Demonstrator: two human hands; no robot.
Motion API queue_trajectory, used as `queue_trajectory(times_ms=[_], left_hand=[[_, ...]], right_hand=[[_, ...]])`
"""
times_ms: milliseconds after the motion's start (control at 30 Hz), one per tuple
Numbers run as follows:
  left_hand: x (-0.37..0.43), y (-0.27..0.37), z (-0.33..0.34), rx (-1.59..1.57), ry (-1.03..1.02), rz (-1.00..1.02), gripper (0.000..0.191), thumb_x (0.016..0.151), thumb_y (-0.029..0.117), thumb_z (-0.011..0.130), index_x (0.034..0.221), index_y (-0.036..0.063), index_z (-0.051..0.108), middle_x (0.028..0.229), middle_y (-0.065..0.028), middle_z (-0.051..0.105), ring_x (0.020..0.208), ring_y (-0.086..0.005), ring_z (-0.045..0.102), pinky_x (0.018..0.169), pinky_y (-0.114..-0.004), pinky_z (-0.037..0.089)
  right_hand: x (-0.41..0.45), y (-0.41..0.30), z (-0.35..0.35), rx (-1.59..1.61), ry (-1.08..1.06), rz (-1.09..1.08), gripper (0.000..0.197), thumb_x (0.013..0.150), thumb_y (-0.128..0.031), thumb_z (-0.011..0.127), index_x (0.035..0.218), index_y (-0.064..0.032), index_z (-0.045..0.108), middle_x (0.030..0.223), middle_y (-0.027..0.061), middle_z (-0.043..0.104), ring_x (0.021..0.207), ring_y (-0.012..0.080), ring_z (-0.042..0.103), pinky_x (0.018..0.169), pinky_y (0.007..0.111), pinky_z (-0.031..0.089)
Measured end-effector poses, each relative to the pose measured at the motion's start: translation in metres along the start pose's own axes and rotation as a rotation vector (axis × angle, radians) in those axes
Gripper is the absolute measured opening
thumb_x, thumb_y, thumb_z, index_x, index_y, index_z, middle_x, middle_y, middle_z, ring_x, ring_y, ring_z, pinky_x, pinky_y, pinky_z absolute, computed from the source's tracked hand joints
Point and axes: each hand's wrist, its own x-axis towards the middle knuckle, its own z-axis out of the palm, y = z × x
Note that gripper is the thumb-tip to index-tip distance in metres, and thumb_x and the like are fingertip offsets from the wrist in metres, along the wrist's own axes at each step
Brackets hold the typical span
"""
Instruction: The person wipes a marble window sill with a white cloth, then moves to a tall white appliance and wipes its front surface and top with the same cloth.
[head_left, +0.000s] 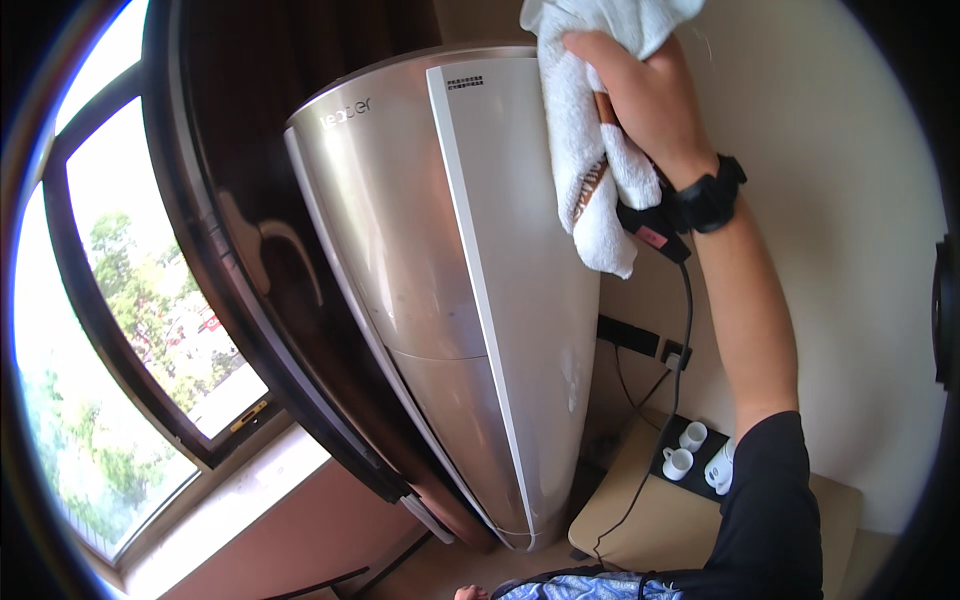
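My right hand (645, 97) grips a white towel (574, 150) with brown bands, at the upper right edge of a tall floor-standing air conditioner (390, 225). The towel hangs down over the side of the cabinet. A black strap device (709, 202) is on my right wrist, and a black adapter (656, 232) with a cable shows just below it. My left hand (471, 593) is barely in view at the bottom edge; only a bit of its fingers shows, and what it holds, if anything, is hidden.
A low wooden table (637, 525) at the right bears a black tray (667, 472) with white cups (677, 463) and a white pot (720, 469). A black cable (682, 360) runs down to the table. Left are a dark-framed window (56, 157) and its handle (289, 240).
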Motion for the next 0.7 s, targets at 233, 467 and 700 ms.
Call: queue_trajectory(times_ms=[233,467,700], left_hand=[[0.040,-0.017,0.025,-0.092,-0.236,0.115,0.029,0.090,0.031,0.047,0.103,0.0079,0.060,0.101,-0.0096,0.066,0.092,-0.0264,0.064,0.079,-0.040,0.050],[0.018,-0.024,0.019,0.049,-0.056,0.024,0.026,0.089,0.029,0.046,0.099,0.0084,0.060,0.094,-0.0069,0.065,0.085,-0.0228,0.062,0.072,-0.038,0.049],[-0.029,-0.037,0.010,0.172,-0.013,0.015,0.024,0.088,0.027,0.045,0.095,0.0088,0.060,0.088,-0.0043,0.065,0.077,-0.0192,0.061,0.065,-0.035,0.047]], right_hand=[[0.006,-0.029,0.014,-0.095,-0.291,-0.192,0.019,0.076,-0.006,0.053,0.095,-0.0007,0.056,0.080,0.0126,0.062,0.077,0.0270,0.061,0.072,0.036,0.046],[-0.011,-0.015,0.033,-0.566,-0.364,-0.426,0.019,0.069,-0.015,0.062,0.087,-0.0081,0.061,0.085,0.0107,0.063,0.079,0.0325,0.059,0.072,0.042,0.047],[-0.042,-0.014,0.036,-0.477,-0.478,-0.420,0.025,0.068,-0.013,0.064,0.091,-0.0067,0.061,0.092,0.0083,0.062,0.085,0.0290,0.060,0.076,0.038,0.048]])
